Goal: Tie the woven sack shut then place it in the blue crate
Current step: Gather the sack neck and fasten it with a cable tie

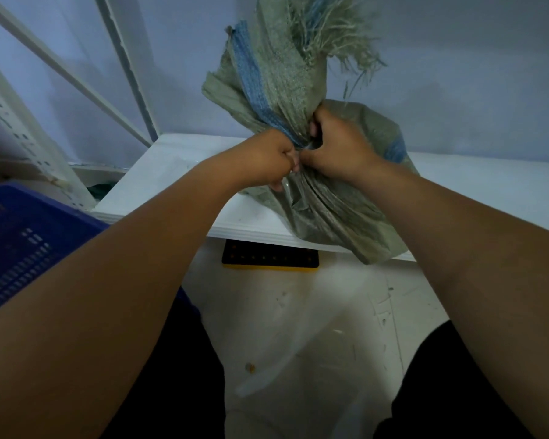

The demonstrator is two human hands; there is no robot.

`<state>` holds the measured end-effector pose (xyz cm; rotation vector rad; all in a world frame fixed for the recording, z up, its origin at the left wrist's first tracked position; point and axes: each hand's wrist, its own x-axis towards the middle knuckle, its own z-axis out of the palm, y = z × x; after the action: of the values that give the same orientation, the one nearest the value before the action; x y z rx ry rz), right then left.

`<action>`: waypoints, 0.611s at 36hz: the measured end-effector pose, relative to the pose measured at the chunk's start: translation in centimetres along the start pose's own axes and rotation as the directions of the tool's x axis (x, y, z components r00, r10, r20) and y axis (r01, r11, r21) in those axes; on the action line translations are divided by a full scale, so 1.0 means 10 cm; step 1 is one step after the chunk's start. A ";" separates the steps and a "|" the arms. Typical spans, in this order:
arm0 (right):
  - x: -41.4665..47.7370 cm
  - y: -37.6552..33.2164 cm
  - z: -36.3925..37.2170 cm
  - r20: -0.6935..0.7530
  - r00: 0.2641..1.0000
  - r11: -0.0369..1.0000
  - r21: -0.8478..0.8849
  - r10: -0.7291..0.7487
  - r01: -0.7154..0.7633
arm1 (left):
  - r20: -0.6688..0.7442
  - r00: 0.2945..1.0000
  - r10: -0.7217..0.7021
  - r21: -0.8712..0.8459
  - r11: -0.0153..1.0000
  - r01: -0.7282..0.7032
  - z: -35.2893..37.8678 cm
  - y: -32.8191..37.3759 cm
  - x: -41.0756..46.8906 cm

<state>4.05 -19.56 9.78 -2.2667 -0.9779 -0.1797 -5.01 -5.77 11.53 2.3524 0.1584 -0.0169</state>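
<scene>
Pale blue wall [456, 74] ahead of me, white worktop [172, 172] against it, white slotted metal shelving frame [20, 128] leaning at my left, scuffed white floor [298, 327] below, black-and-yellow mat [270, 258] under the worktop, dim cool light

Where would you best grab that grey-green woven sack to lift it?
Probably at the bunched neck, where the left hand and right hand squeeze the grey-green woven sack, coming from above. There the cloth narrows into one graspable bundle; the body below is wide, slack and overhangs the white shelf.
</scene>
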 end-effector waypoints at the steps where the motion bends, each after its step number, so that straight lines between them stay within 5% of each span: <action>1: 0.00 0.00 0.00 -0.001 1.000 1.000 0.001 0.007 -0.007 | 0.001 1.000 0.001 -0.011 1.000 -0.001 0.00 -0.01 0.00; 12: 0.05 0.06 0.02 -0.056 0.993 0.992 0.069 0.107 -0.103 | 0.045 0.999 0.005 -0.084 0.996 -0.001 -0.08 0.02 -0.07; 22: 0.02 0.15 0.02 -0.116 0.990 0.997 0.039 0.077 -0.072 | -0.225 0.968 0.115 0.200 0.977 -0.070 0.03 -0.04 0.02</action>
<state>5.16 -20.05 8.91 -2.2294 -0.8278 -0.2586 -4.83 -5.68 11.07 2.5459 0.1680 0.3070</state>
